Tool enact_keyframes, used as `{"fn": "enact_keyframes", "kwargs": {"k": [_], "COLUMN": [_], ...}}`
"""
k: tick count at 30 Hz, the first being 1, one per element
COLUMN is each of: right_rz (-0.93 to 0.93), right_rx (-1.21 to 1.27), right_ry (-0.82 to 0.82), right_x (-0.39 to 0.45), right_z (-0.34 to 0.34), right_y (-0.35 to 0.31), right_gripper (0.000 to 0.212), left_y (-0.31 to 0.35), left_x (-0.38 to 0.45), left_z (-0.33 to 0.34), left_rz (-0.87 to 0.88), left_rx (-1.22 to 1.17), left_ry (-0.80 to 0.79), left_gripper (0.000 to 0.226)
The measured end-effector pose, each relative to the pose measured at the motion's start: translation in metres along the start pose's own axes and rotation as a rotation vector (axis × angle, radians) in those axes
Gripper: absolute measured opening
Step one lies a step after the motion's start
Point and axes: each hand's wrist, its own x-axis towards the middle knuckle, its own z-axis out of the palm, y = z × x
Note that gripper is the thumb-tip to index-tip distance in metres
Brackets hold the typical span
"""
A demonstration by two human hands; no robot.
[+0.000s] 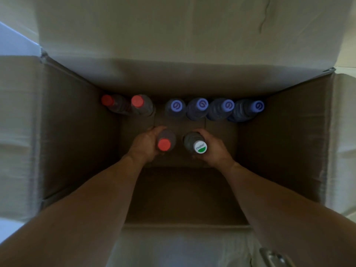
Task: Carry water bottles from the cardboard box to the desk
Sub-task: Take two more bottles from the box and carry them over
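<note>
Head view: left hand [143, 144] grasping red-capped bottle [164, 144]; right hand [215, 149] grasping white-capped bottle [196, 144], mid-floor of cardboard box [77, 116]. Risk: either grip slipping on lifting.

Dim indoor light. A pale floor [11, 234] shows at the lower left, a bright white surface [13, 41] at the upper left edge.

Two bare forearms enter from the lower left and lower right corners of the frame and narrow toward the middle. No sleeve covers either one up to the frame edge. The left hand [143, 144] and right hand [215, 151] are ungloved; wrists and fingers carry nothing.
</note>
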Motion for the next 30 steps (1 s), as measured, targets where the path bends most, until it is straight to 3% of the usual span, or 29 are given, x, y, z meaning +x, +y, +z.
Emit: {"fn": "enact_keyframes", "kwargs": {"k": [6, 9, 13, 16, 21, 26, 30], "right_rz": [0.083, 0.134, 0.203, 0.223, 0.278, 0.244, 0.197], "right_rx": [0.179, 0.250, 0.386, 0.489, 0.636, 0.663, 0.653], "right_ry": [0.063, 0.050, -0.062, -0.160, -0.238, -0.245, -0.202], "right_x": [-0.010, -0.022, -0.042, -0.061, -0.096, -0.134, -0.168], "right_z": [-0.011, -0.025, -0.054, -0.076, -0.108, -0.141, -0.165], "right_y": [-0.005, -0.015, -0.034, -0.052, -0.088, -0.128, -0.164], "right_gripper": [0.081, 0.078, 0.064, 0.052, 0.046, 0.042, 0.054], "left_y": [0.010, 0.019, 0.035, 0.051, 0.090, 0.128, 0.156], "left_x": [-0.003, -0.017, -0.037, -0.057, -0.098, -0.135, -0.167], "left_z": [-0.005, -0.018, -0.039, -0.063, -0.101, -0.126, -0.143], "left_rz": [-0.009, 0.004, -0.051, -0.049, -0.096, -0.149, -0.137], "left_rx": [-0.003, -0.092, -0.288, -0.449, -0.680, -0.824, -0.840], "left_ry": [0.043, 0.038, 0.033, -0.067, -0.151, -0.193, -0.183], "left_gripper": [0.083, 0.065, 0.056, 0.052, 0.027, 0.035, 0.034]}}
